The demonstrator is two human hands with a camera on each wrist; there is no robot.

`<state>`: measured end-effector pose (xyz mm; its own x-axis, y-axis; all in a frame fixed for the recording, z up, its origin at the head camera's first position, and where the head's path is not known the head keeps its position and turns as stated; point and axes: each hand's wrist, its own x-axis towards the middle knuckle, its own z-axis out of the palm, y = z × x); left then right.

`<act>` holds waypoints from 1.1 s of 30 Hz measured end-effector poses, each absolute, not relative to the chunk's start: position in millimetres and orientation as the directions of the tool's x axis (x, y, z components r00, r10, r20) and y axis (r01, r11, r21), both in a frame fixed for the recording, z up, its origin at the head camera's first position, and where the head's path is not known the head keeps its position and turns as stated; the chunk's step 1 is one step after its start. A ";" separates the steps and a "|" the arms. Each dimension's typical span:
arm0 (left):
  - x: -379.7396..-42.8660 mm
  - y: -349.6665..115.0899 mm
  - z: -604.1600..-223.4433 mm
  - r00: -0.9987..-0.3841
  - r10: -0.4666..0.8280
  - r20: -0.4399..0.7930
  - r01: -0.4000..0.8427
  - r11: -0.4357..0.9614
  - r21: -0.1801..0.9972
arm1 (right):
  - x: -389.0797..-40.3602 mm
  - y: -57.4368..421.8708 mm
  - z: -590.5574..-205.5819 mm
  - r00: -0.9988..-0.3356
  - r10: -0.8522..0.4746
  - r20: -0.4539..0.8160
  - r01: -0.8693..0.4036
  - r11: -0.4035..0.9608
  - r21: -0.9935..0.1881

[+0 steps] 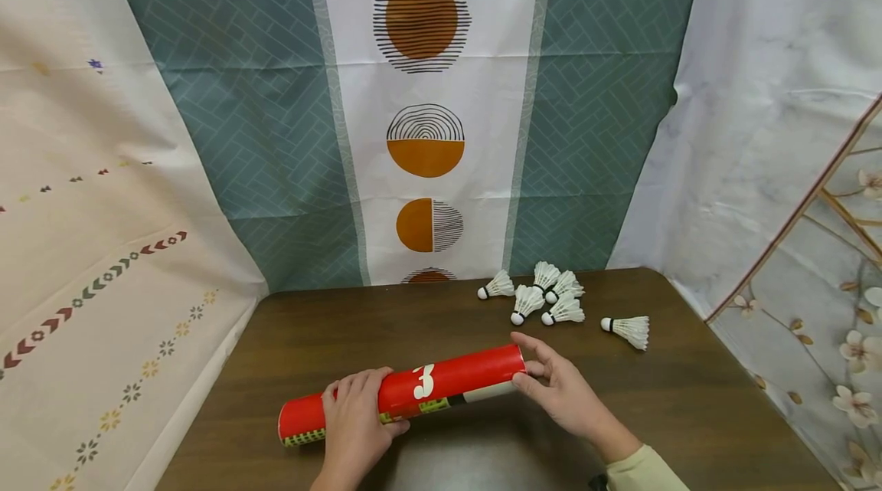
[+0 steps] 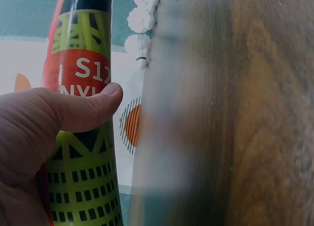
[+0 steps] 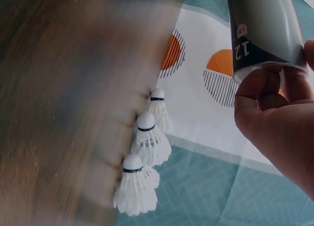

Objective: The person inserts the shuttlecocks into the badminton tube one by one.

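Observation:
A long red shuttlecock tube with a yellow-green and grey side is tilted over the table, its right end higher. My left hand grips it left of the middle. In the left wrist view, the left thumb lies across the printed label. At the tube's right end is my right hand, its thumb at the lower rim and a finger over the upper edge. Fingers curl at the tube's mouth in the right wrist view. The inside of the tube is hidden.
Several white shuttlecocks lie grouped near the back edge of the brown table. One shuttlecock lies apart on the right. A patterned curtain hangs behind the table, with cloths at both sides.

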<state>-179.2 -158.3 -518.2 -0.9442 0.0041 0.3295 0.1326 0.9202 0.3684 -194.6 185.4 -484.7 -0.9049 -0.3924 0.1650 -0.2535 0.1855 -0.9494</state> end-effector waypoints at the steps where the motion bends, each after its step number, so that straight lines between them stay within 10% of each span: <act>1: -179.1 -158.9 -518.1 -0.945 0.001 0.328 0.129 0.921 0.367 | -194.2 187.0 -484.0 -0.910 -0.378 0.169 -0.258 0.200 -0.945; 9: -177.2 -163.6 -516.0 -0.946 -0.008 0.323 0.117 0.924 0.365 | -201.2 230.7 -478.4 -0.969 -0.103 0.224 -0.246 0.351 -0.903; 17: -176.5 -165.0 -515.4 -0.946 -0.008 0.324 0.117 0.924 0.363 | -225.9 319.3 -491.5 -0.964 0.211 0.162 0.024 0.675 -0.737; 24: -175.9 -165.7 -513.9 -0.948 -0.010 0.319 0.112 0.925 0.364 | -234.8 362.3 -509.9 -0.986 0.160 -0.041 0.142 0.699 -0.701; 33: -175.8 -166.1 -514.2 -0.944 -0.003 0.331 0.121 0.928 0.354 | -235.6 360.7 -512.6 -0.993 0.113 0.023 0.067 0.729 -0.682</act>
